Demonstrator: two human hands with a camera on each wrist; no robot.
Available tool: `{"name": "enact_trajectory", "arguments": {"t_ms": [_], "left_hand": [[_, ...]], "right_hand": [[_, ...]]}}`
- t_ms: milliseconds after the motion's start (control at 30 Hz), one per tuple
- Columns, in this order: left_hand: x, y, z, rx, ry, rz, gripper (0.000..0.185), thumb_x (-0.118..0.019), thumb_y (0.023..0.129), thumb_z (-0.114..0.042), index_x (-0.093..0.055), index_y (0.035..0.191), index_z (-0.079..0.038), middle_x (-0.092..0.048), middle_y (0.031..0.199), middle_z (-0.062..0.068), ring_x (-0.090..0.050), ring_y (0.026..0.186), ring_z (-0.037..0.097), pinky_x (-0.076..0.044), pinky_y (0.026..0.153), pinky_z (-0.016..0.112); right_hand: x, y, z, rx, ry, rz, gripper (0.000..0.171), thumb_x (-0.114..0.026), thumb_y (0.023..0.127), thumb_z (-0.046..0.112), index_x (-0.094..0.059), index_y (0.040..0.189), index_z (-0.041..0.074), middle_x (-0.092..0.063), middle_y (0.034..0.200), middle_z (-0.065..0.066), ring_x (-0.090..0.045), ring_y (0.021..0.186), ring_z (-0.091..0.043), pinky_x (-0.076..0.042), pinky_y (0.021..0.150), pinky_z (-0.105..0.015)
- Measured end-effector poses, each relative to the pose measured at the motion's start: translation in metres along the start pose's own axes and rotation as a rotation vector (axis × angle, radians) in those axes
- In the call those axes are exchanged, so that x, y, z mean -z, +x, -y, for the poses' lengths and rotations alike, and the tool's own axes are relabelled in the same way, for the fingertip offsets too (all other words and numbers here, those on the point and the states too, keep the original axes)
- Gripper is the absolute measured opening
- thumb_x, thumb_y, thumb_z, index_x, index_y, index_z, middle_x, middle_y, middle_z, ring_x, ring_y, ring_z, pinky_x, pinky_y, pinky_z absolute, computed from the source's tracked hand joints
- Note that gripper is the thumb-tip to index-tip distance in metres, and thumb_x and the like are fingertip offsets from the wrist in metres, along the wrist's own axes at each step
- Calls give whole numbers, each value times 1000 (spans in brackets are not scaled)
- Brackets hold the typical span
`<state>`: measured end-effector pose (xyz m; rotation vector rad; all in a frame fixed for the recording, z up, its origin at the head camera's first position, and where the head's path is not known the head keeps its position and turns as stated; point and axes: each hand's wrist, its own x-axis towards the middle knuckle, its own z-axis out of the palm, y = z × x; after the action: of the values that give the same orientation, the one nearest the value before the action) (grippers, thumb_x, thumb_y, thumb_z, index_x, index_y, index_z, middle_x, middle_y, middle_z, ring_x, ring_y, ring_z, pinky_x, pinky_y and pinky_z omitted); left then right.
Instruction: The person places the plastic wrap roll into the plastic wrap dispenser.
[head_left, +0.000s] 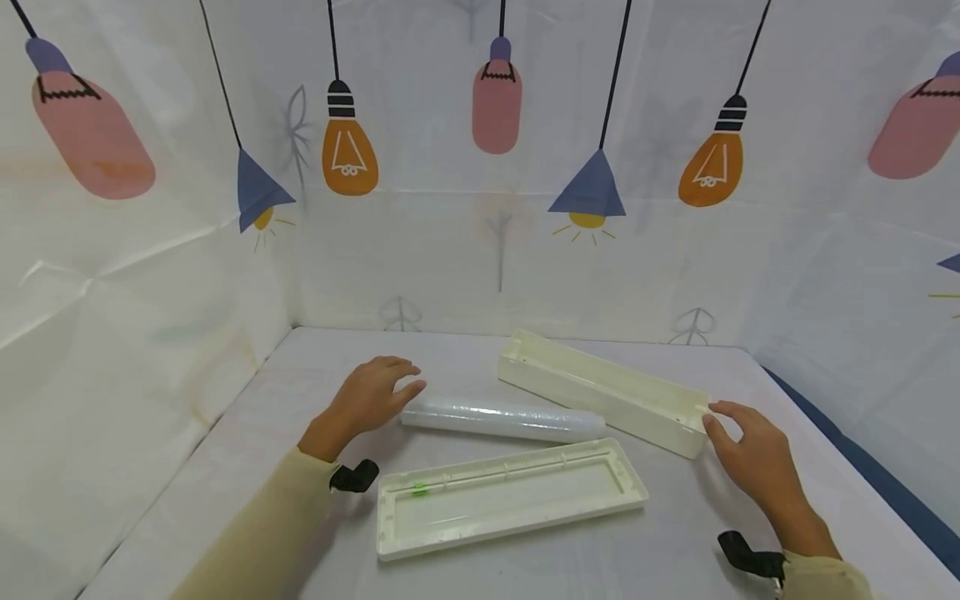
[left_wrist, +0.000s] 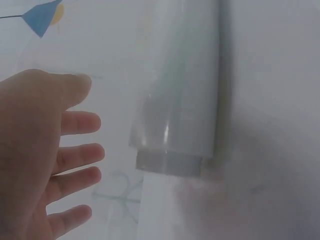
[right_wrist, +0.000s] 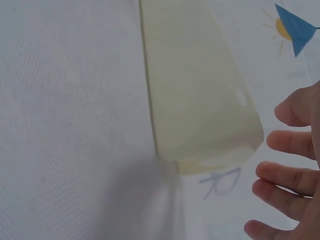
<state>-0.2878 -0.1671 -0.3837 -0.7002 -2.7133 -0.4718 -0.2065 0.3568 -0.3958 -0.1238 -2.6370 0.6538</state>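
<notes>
A roll of clear plastic wrap (head_left: 502,421) lies across the table. Beside its left end hovers my left hand (head_left: 367,396), fingers loosely extended and holding nothing; the left wrist view shows a gap between them and the roll's core end (left_wrist: 169,162). Behind the roll and to its right, a long cream box (head_left: 645,423) stands open side up, set at a slant. My right hand (head_left: 753,450) is at the box's right end, fingers spread and apart from it in the right wrist view. Nearest me lies a shallow cream lid (head_left: 517,500), inner side up, with a green piece (head_left: 419,489) on its rail.
A white cloth covers the table (head_left: 450,350). White sheets printed with lamps hang behind it and at both sides, such as the back sheet (head_left: 435,250). A dark blue strip (head_left: 862,458) runs along the right edge. Each wrist wears a black camera mount (head_left: 355,476).
</notes>
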Motion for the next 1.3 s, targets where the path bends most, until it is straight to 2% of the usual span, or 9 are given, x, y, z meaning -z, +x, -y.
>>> {"name": "enact_trajectory", "arguments": {"t_ms": [167,433,700,800,867,933,1000,1100,1300], "left_hand": [[-4,13,-7,-4,-56,26,38,-60,101,-36,-70,124,-6,-66,128,12,-57,122,34,-46,100,54],[-13,35,-18,43,-161,93,39,-56,103,-38,-69,127,-10,-65,130,9,-57,124,31,-45,103,51],[-29,62,-27,184,-366,118,37,-55,103,-35,-70,125,-9,-67,127,8,-60,119,30,-49,97,51],[-34,72,-29,236,-445,131,38,-53,104,-33,-69,125,-5,-67,125,10,-61,117,31,-49,97,49],[-38,78,-29,257,-475,137,39,-53,104,-32,-69,125,-4,-68,125,11,-61,118,30,-49,98,48],[-40,84,-30,289,-511,150,39,-53,103,-33,-69,126,-5,-68,124,10,-61,116,29,-49,98,47],[-43,88,-31,313,-546,162,40,-54,103,-35,-69,126,-6,-68,122,8,-62,113,27,-49,97,46],[-47,95,-35,352,-650,189,41,-55,103,-35,-68,128,-5,-68,120,9,-63,109,26,-50,94,46],[-56,109,-45,422,-906,253,43,-56,103,-30,-62,132,2,-63,129,20,-60,119,36,-51,97,47]], "right_hand": [[-1,1,-4,-29,10,11,45,-53,103,28,-58,130,-8,-49,137,-37,-44,124,-56,-42,93,-71],[-4,0,-7,-73,30,32,47,-50,104,30,-57,130,-9,-49,137,-36,-49,120,-53,-48,90,-65],[-7,3,-8,-220,94,93,52,-45,106,36,-51,138,-5,-46,141,-36,-47,124,-54,-44,93,-68],[-9,4,-9,-265,172,123,55,-44,106,37,-47,142,-5,-44,143,-34,-50,124,-51,-51,91,-58],[-11,3,-9,-281,232,137,57,-45,106,38,-44,145,-5,-44,144,-33,-53,121,-48,-57,85,-44],[-13,2,-10,-280,272,139,58,-46,107,37,-42,146,-5,-44,143,-33,-56,118,-46,-59,76,-29],[-15,0,-10,-285,298,144,58,-46,106,38,-41,147,-4,-44,143,-33,-58,116,-45,-57,70,-22],[-18,-2,-11,-284,320,151,59,-46,106,37,-38,148,-4,-43,144,-34,-60,115,-45,-58,70,-22],[-17,0,-14,-272,356,175,65,-44,106,41,-31,152,-4,-40,145,-37,-65,109,-43,-59,71,-27]]}}
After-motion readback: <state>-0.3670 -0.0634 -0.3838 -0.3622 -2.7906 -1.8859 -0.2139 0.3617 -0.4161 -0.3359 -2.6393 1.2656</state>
